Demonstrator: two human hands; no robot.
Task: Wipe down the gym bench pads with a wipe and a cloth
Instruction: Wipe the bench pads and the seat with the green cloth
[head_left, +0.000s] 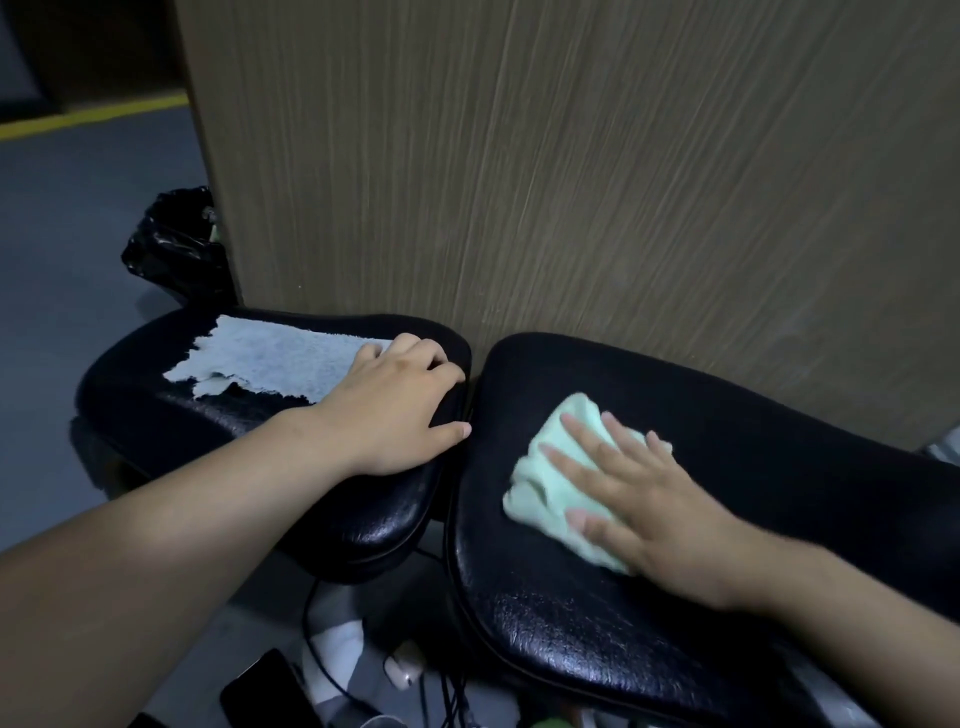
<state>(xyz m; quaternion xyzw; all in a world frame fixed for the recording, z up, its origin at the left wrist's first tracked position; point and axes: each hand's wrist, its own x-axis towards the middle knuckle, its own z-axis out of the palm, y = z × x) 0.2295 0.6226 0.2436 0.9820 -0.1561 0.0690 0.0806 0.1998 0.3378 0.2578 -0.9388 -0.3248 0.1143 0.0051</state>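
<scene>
A wood-grain panel (571, 156) fills the frame from twelve to three o'clock. Below it, the right pad (753, 415) runs from centre toward four o'clock and the left pad (156, 410) sits at nine, a narrow gap between them. A white wipe (275, 358) lies spread on the left pad, its nine o'clock edge ragged. The left hand (395, 405) rests over the wipe's three o'clock edge, fingers curled over that pad's end. The right hand (639, 499) presses a pale green cloth (545, 478) flat-fingered onto the right pad. With no grasp on it, the cloth could bunch or slide into the gap onto the phone (265, 691) at six o'clock. The torn wipe may shred if dragged.
</scene>
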